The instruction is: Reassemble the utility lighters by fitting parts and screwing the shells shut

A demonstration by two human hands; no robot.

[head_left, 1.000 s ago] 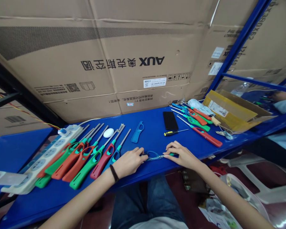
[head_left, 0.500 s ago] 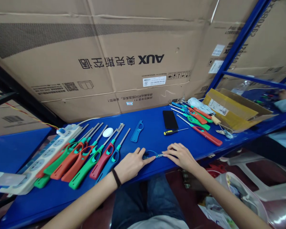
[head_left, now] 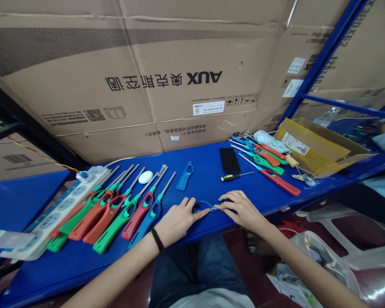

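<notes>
My left hand (head_left: 179,218) lies on the blue bench (head_left: 208,171) with fingers stretched forward, pressing on the blue handle part of a lighter (head_left: 202,206) that lies flat between both hands. My right hand (head_left: 239,208) rests on the other end of that piece, fingers curled down over it; most of the part is hidden under the fingers. A loose blue handle shell (head_left: 185,176) lies just beyond my left hand. A small black and yellow screwdriver (head_left: 235,176) lies beyond my right hand.
A row of several red, orange, green and blue long-nosed lighters (head_left: 115,211) lies at the left beside a white power strip (head_left: 56,211). A black phone (head_left: 229,160), more lighters (head_left: 265,160) and an open cardboard box (head_left: 314,147) sit to the right. Large cartons stand behind.
My left hand opened from a curled grip to fingers laid flat on the blue part. My right hand slid a little left along it.
</notes>
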